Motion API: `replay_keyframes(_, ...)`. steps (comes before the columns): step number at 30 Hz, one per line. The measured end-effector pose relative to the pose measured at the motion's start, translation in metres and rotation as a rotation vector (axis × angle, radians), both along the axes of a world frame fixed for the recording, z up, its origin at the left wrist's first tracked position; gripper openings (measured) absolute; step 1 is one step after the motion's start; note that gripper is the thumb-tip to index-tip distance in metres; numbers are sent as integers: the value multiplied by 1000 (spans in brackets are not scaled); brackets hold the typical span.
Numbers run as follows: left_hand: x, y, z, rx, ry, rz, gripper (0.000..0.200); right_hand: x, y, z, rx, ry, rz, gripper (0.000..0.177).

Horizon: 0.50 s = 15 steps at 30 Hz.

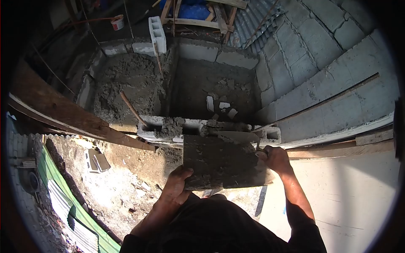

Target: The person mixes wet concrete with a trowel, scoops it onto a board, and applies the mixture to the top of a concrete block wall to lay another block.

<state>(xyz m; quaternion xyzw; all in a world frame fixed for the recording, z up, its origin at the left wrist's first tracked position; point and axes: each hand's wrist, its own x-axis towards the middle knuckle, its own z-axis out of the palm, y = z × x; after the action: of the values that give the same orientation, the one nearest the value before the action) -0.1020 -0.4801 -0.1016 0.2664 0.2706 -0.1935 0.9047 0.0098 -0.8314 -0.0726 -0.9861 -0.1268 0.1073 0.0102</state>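
Note:
My left hand is closed on the left edge of a flat, dark mortar board smeared with wet mortar, thumb on top. My right hand grips the handle of a trowel at the board's right side. The trowel blade points left along the board's far edge, next to the top of a low hollow-block wall. Lumps of mortar lie on the blocks there. Of the trowel's handle, most is hidden inside my fingers.
Beyond the wall, wet concrete fills the left bay; rubble lies in the right one. An upright hollow block stands behind. Rebar sticks up, a timber beam crosses at left, and a block wall rises at right.

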Motion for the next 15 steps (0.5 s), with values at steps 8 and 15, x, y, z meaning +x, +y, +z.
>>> replay_keyframes(8, -3, 20, 7, 43, 25, 12, 36, 30, -13, -42, 20, -19, -113, 24)
replay_keyframes(15, 13, 12, 1, -31, -87, -62, 32, 4, -13, 2, -27, -141, 147, 31)
